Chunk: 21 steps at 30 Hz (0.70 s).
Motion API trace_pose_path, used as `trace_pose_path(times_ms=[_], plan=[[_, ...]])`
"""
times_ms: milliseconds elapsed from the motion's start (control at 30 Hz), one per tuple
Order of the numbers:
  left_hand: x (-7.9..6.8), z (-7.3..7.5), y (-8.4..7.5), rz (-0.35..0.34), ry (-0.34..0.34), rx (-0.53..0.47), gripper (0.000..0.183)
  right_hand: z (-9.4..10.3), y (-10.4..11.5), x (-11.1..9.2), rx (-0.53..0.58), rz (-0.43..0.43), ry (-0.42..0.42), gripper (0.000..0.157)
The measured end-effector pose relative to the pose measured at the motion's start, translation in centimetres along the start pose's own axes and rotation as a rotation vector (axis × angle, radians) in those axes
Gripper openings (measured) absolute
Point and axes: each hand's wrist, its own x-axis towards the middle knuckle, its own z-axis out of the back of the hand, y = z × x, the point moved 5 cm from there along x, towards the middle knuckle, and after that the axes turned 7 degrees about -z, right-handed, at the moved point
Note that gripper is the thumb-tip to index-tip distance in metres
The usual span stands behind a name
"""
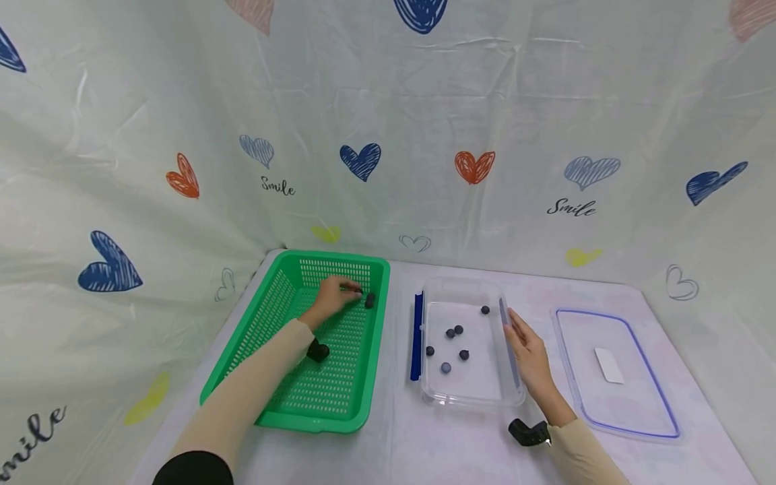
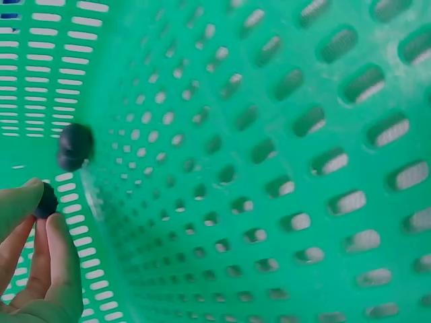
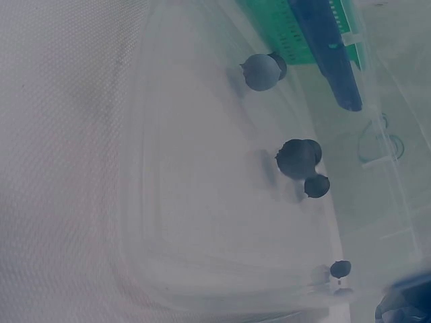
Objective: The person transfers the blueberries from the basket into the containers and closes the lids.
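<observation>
My left hand (image 1: 335,298) is inside the green plastic basket (image 1: 380,337), near its far right corner. In the left wrist view, its thumb and fingertips pinch a dark blueberry (image 2: 47,201). Just beyond lie other blueberries (image 2: 75,146), one partly hiding another, against the basket wall. My right hand (image 1: 532,353) touches the right side of a clear plastic container (image 1: 469,399), its fingers fairly straight along the side flap. Several blueberries (image 1: 464,355) sit spread over the container's floor. The right wrist view shows some of these blueberries (image 3: 296,159) through the clear wall, overlapping.
A clear lid with a blue seal (image 1: 633,426) lies flat on the white-covered table (image 1: 388,458), right of the container. The container's blue latch flap (image 1: 417,337) sticks out toward the basket. Behind hangs a heart-printed sheet (image 1: 418,215).
</observation>
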Motion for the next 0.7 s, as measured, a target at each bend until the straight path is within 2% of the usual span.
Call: trace_pose_path(times_ms=[267,700], plan=[[-0.1,0.8,-1.2,0.0,0.025,0.007,0.024,0.1,0.0,0.0,-0.003,0.0,-0.011,0.057],[-0.7,1.5,-3.2,-0.013,0.053,-0.066,0.027,0.0,-0.2,0.2,0.007,0.006,-0.019,0.056]])
